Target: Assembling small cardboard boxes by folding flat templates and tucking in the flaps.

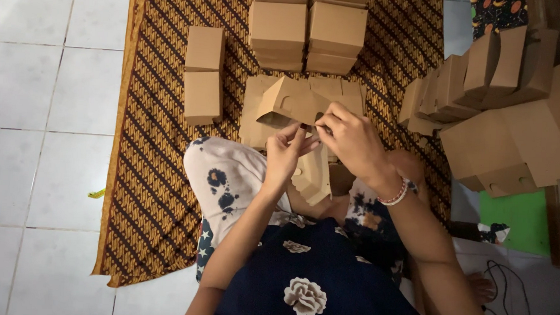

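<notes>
Presently, a light, crease-prone cardboard box blank (294, 102) is pinched at its flap edges by both hands, left (285, 152) and right (352, 141), above the patterned mat (155, 170).

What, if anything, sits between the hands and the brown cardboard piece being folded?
Nothing visible does. The left hand and right hand both already touch the half-folded cardboard box, pinching its edge together above the lap. The finished boxes lie apart on the patterned cloth, clear of the hands.
</notes>
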